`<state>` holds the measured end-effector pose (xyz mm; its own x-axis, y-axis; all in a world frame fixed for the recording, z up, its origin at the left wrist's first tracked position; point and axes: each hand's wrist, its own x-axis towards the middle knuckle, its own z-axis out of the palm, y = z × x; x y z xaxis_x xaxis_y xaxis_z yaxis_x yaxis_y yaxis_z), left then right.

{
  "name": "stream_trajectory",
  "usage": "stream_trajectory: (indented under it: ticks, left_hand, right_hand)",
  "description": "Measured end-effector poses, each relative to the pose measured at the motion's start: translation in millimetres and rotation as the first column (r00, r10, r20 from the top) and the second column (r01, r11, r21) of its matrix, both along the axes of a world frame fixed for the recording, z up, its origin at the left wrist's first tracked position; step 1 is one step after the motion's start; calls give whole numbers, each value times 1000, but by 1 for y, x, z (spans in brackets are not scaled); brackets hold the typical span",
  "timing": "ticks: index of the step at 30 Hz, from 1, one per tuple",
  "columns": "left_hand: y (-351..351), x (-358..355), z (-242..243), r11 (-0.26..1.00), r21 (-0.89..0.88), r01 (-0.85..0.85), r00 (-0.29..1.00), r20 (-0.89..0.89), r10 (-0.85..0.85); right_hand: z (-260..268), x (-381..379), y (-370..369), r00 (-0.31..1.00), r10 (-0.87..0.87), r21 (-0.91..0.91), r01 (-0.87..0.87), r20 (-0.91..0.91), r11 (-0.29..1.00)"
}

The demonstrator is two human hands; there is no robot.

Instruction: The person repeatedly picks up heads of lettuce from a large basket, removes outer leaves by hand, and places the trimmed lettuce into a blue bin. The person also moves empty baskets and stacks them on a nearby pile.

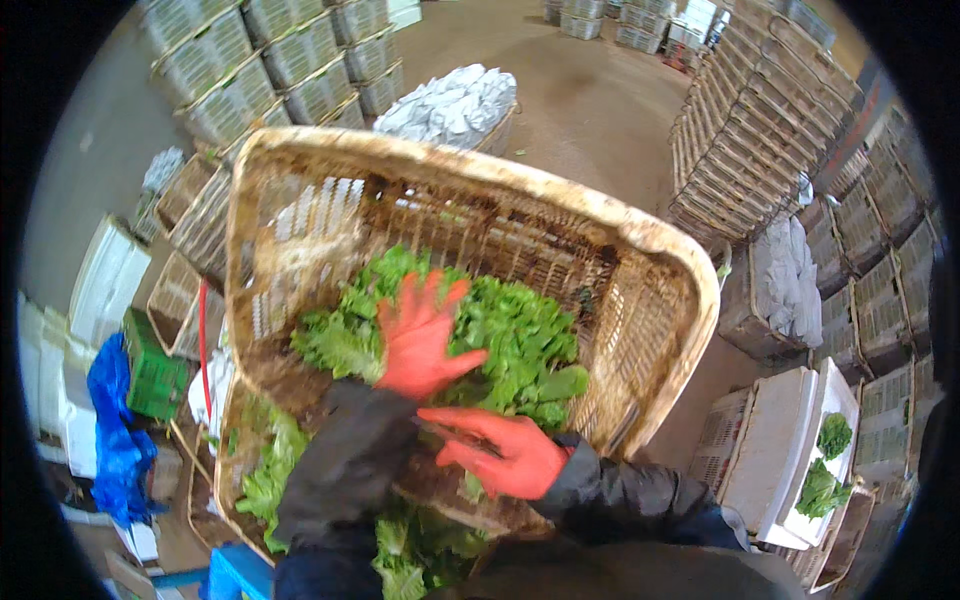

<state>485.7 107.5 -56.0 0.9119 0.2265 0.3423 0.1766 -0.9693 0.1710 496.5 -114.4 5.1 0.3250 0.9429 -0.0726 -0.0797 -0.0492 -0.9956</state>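
Observation:
In a large, dirt-stained plastic crate (480, 161) before me lies a layer of green leafy lettuce (517, 330). My left hand (420, 337), in an orange-red glove, is spread with its fingers apart over the lettuce at the crate's left middle. My right hand (506, 454), gloved alike, is at the crate's near side, just right of my left forearm. Its fingers are bent around a thin dark tool, perhaps a knife, whose shape is mostly hidden. More lettuce (274, 465) lies in a lower crate at the near left, and some leaves show below my right hand.
Crate stacks stand at the back left (225, 90) and right (757, 127). Beyond my crate is a basket of crumpled whitish sheets (457, 105). A green crate (156, 367) and blue plastic sheet (116, 435) lie left. Two lettuce heads (821, 491) sit on a white foam box (806, 525) at right.

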Motion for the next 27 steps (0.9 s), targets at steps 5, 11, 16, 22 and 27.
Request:
stream_trajectory:
  ticks: [5, 11, 16, 22, 27]
  left_hand:
    - [-93, 126, -19, 923, -249, 295, 812, -443, -379]
    - [-34, -89, 6, 576, -757, -310, 948, -199, 249]
    - [-38, -323, 48, -217, -972, 93, 521, -138, 842]
    - [-186, -493, 6, -16, -822, -569, 685, -485, 543]
    - [-253, -544, -52, -49, -889, -455, 804, -434, 407]
  right_hand:
    - [29, 37, -2, 966, 233, 53, -240, 108, 969]
    - [26, 30, -23, 935, 181, 215, -118, -304, 969]
    - [23, 13, -2, 925, -350, 60, 362, -150, 930]
    - [-20, -102, 15, 601, 395, -176, -675, -695, 716]
    - [-22, -217, 21, 399, 912, -30, -915, 93, 403]
